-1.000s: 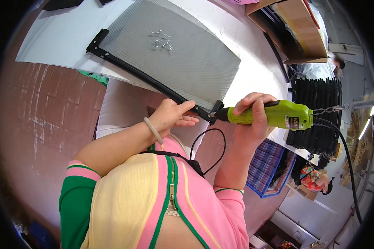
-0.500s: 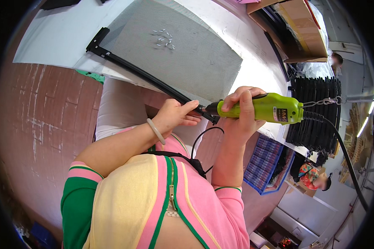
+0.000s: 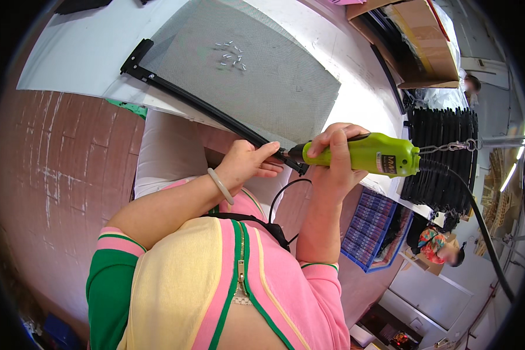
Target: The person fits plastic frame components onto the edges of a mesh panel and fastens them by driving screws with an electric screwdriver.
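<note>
My right hand (image 3: 336, 157) is wrapped round a lime-green electric screwdriver (image 3: 385, 154), held nearly level. Its black nose meets the near right end of a black frame bar (image 3: 198, 105). My left hand (image 3: 248, 162), a pale bangle on its wrist, is closed on that end of the bar, with the thumb on top and fingers beneath. The bar runs up and left to a corner piece (image 3: 135, 57) with a short arm. Grey mesh (image 3: 239, 81) lies beside the bar on the table, and several small silver screws (image 3: 232, 57) are scattered on it. The driver's very tip is hidden.
A white table (image 3: 70, 64) spreads under the mesh. At the right stand a cardboard box (image 3: 426, 49), a stack of black frames (image 3: 443, 157) and a blue crate (image 3: 370, 227). A chain (image 3: 452, 145) and black cable (image 3: 478, 216) trail from the screwdriver. Another person (image 3: 440, 245) sits beyond.
The screwdriver and my right hand have shifted slightly to the left, and the driver's rear end sits a little lower. My left hand and the bar have barely moved.
</note>
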A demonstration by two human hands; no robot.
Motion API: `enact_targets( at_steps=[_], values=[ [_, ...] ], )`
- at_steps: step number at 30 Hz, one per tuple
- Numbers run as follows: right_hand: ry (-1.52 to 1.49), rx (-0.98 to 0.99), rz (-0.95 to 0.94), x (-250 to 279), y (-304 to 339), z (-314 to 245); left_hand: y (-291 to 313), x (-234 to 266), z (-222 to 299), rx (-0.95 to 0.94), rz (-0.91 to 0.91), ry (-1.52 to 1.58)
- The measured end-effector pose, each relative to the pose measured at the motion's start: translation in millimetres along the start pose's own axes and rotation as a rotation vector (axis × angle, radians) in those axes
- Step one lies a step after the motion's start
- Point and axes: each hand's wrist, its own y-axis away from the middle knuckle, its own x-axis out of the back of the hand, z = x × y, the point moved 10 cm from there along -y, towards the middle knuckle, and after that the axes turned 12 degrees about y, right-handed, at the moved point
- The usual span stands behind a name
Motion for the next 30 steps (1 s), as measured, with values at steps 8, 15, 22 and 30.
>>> enact_targets(
  at_steps=[8, 15, 22, 30],
  values=[
    [-0.051, 0.077, -0.104, -8, 3, -2, -5, 4, -6, -0.101, 0.080, 0.093],
    [-0.028, 0.022, -0.085, -5, 1, 4, -4, 7, -8, -0.129, 0.109, 0.096],
    [-0.014, 0.039, -0.128, -8, 0, 2, -4, 7, -8, -0.128, 0.135, 0.124],
    [0.002, -0.047, -0.141, -5, -2, 12, -5, 9, -13, -0.091, 0.146, 0.110]
  ],
)
